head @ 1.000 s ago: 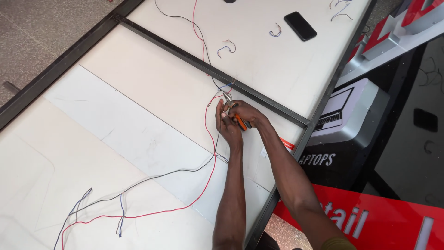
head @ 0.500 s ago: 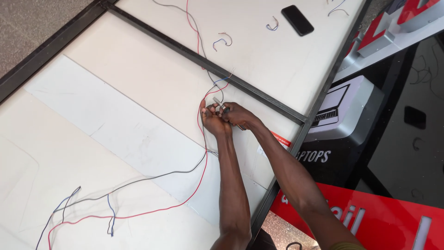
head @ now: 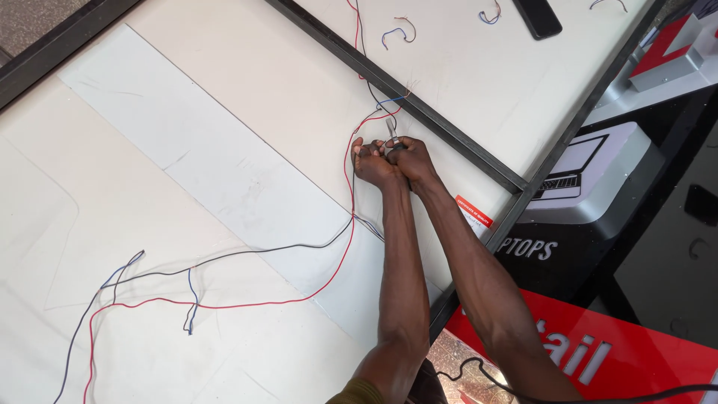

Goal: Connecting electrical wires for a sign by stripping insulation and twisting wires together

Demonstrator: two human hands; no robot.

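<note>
Hands, two [head: 374, 166] [head: 410, 158], pinch two wires [head: 351, 217].

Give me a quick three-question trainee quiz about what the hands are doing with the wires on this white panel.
1. True or false: both hands meet at the wires beside the black frame bar.
2. Which wire curves from the hands across the white panel toward the lower left? A) red wire B) green wire C) yellow wire
3. Fill in: the dark flat phone lies on the panel near the ____ edge of the view.

Key:
1. True: left hand and right hand touch at the wires.
2. A, the red wire.
3. Top; phone.
</note>
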